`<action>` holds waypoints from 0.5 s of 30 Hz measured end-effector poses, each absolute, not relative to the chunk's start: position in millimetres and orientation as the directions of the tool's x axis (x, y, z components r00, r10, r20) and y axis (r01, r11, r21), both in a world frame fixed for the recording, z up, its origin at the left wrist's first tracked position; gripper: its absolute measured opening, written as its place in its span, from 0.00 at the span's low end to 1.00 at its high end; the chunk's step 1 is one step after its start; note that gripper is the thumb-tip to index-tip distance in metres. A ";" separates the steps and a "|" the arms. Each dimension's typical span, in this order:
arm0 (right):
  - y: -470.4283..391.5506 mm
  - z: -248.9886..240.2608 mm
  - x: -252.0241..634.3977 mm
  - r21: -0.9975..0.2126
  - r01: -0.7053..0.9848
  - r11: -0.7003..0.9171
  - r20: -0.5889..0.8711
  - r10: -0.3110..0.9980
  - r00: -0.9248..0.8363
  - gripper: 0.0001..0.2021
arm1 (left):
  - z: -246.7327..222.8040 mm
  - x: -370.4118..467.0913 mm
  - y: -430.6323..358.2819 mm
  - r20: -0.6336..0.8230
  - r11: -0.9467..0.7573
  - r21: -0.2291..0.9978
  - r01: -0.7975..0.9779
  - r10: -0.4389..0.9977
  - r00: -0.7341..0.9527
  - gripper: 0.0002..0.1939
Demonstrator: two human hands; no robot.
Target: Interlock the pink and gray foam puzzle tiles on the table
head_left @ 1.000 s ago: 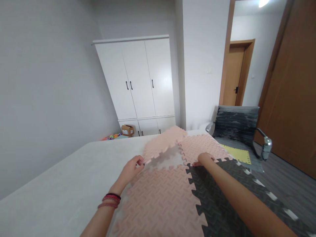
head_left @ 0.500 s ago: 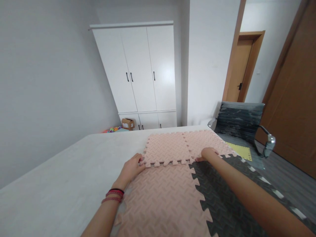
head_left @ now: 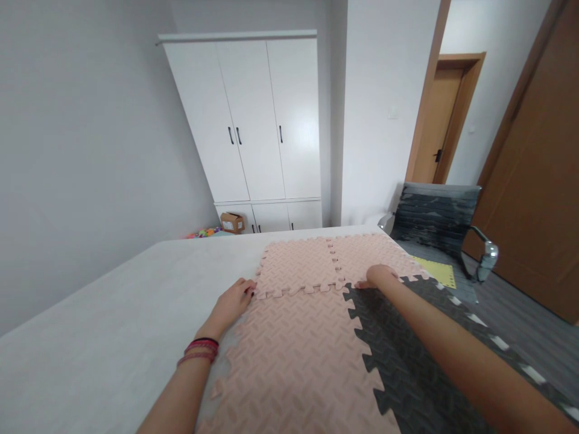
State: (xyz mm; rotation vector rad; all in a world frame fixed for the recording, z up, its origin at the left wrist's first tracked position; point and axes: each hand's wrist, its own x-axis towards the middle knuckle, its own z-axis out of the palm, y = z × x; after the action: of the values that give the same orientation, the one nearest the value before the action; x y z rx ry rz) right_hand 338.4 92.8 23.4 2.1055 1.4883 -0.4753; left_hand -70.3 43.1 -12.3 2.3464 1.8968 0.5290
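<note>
My left hand (head_left: 231, 302), with red and black bands at its wrist, has its fingers closed at the left near corner of a far pink foam mat tile (head_left: 296, 262). My right hand (head_left: 379, 277) is curled at the near edge of a second far pink tile (head_left: 362, 250), where it meets a dark grey foam tile (head_left: 407, 337); part of its fingers is hidden. Closest to me lies a near pink tile (head_left: 303, 361), its toothed right side meeting the dark one. Along the seam between the near and far pink tiles, the teeth sit mostly together.
The tiles lie on a white table (head_left: 136, 301). Right of it stands a grey chair (head_left: 436, 211) with a yellow sheet (head_left: 436, 271) on the seat. A white wardrobe (head_left: 253, 120) and a cardboard box (head_left: 233, 222) are behind the table.
The far pink tiles have shifted slightly left with both hands. The dark gap along their near seam has narrowed, and the teeth now lie flatter. The view has also tilted a little.
</note>
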 end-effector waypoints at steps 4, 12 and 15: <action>94.3 23.0 338.9 0.199 0.939 -0.282 -0.551 0.760 0.345 0.47 | -6.8 -68.8 38.3 0.214 -0.228 0.273 0.935 0.962 0.172 0.14; 98.1 21.7 339.6 0.191 0.939 -0.286 -0.552 0.760 0.343 0.48 | 7.8 -62.1 31.7 0.196 -0.198 0.226 0.954 0.968 0.155 0.16; 98.6 20.8 340.1 0.188 0.940 -0.284 -0.554 0.760 0.341 0.46 | 11.7 -51.3 28.5 0.140 -0.227 0.206 0.952 0.970 0.201 0.16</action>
State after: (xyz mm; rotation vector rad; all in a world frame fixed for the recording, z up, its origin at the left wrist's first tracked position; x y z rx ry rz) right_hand 340.1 98.6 20.8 2.1271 1.4841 -0.4964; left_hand -51.3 28.5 11.7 2.3759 1.9053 0.3678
